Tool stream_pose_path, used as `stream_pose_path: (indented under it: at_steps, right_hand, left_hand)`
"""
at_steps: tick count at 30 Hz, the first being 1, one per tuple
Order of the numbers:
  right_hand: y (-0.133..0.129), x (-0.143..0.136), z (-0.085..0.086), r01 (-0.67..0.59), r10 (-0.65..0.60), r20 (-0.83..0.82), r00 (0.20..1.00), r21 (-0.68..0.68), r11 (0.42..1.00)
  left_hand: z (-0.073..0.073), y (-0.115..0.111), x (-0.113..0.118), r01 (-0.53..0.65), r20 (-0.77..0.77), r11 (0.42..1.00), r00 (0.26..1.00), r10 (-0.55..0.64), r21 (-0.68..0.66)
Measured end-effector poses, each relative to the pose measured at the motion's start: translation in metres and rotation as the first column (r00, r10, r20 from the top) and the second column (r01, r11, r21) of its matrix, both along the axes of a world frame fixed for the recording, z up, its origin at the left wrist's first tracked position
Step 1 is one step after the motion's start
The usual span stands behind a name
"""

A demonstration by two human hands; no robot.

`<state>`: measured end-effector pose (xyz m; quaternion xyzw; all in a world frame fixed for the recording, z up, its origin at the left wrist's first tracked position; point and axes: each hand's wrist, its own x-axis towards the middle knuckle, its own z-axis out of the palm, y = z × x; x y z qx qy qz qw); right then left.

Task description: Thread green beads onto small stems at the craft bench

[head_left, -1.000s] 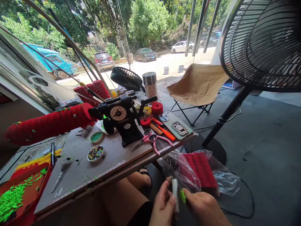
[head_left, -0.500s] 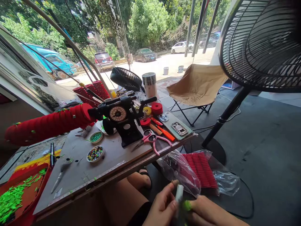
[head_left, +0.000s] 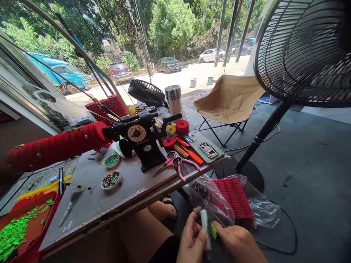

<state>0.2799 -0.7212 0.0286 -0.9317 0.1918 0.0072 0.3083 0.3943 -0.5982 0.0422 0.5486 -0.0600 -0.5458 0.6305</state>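
At the bottom centre, in front of my knees, my left hand (head_left: 191,237) is closed around a narrow white bar (head_left: 205,223) standing nearly upright. A brownish wrap or pad (head_left: 197,210) shows at the tip of its index finger. Close on the bar's right side, my right hand (head_left: 237,241) pinches a small thing with a bright green, bristly-looking end (head_left: 213,230). The fingers hide the rest of it, so I cannot tell its kind. Whether the green end touches the bar is unclear.
On the table (head_left: 90,191) lie pink-handled pliers (head_left: 178,163), bead dishes (head_left: 111,179) and a phone (head_left: 207,148) beside a black clamp device (head_left: 145,146) holding a red roll (head_left: 55,146). A red tray (head_left: 33,237) holds green pieces. A fan (head_left: 298,54) stands right; bagged red rolls (head_left: 233,197) lie below.
The white bar has shifted slightly left and up with my left hand. My right hand has moved a little left, and the green end now shows more sharply.
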Motion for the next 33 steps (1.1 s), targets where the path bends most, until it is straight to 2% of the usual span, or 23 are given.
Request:
stream_pose_path:
  at_steps: [5,8,10,12,14,16,17,19,22,24,29,33]
  right_hand:
    - [0.008,-0.002,-0.002,0.024,-0.025,-0.021,0.999,-0.033,0.999]
    - [0.003,-0.004,0.006,-0.037,0.040,-0.035,0.999,0.084,0.996]
    - [-0.005,-0.005,0.013,-0.087,0.094,-0.023,0.995,0.228,0.970]
    - [-0.016,-0.006,0.019,-0.131,0.142,0.003,0.990,0.407,0.904]
    - [-0.027,-0.006,0.021,-0.178,0.205,0.020,0.979,0.578,0.797]
    - [-0.033,-0.005,0.020,-0.193,0.240,0.027,0.970,0.686,0.702]
    - [-0.035,-0.004,0.020,-0.185,0.233,0.031,0.972,0.712,0.677]
    - [-0.034,-0.003,0.020,-0.155,0.181,0.041,0.983,0.719,0.678]
    - [-0.028,-0.003,0.024,-0.119,0.113,0.054,0.992,0.678,0.725]
    - [-0.025,-0.003,0.027,-0.119,0.108,0.058,0.992,0.667,0.735]
    - [-0.025,-0.002,0.031,-0.210,0.229,0.072,0.971,0.719,0.662]
    - [-0.032,-0.001,0.030,-0.203,0.221,0.075,0.972,0.740,0.641]
  left_hand:
    - [-0.006,-0.005,-0.007,-0.035,0.008,0.999,0.999,0.035,0.015]
    - [-0.008,-0.005,-0.002,-0.023,0.075,0.999,0.997,0.021,0.028]
    - [-0.008,-0.002,0.005,0.056,0.114,0.998,0.992,-0.059,0.028]
    - [-0.006,0.001,0.011,0.146,0.179,0.989,0.973,-0.148,0.027]
    - [-0.004,0.003,0.015,0.214,0.254,0.976,0.942,-0.219,0.048]
    - [0.000,0.004,0.018,0.272,0.294,0.959,0.913,-0.283,0.080]
    - [0.001,0.004,0.018,0.291,0.303,0.953,0.903,-0.303,0.087]
    - [0.005,0.003,0.018,0.311,0.335,0.947,0.886,-0.321,0.087]
    - [0.008,0.000,0.017,0.303,0.397,0.946,0.860,-0.322,0.113]
    - [0.009,0.000,0.016,0.288,0.426,0.947,0.845,-0.322,0.145]
    - [0.010,0.001,0.016,0.307,0.484,0.921,0.785,-0.388,0.240]
    - [0.014,0.002,0.019,0.338,0.467,0.908,0.779,-0.418,0.250]
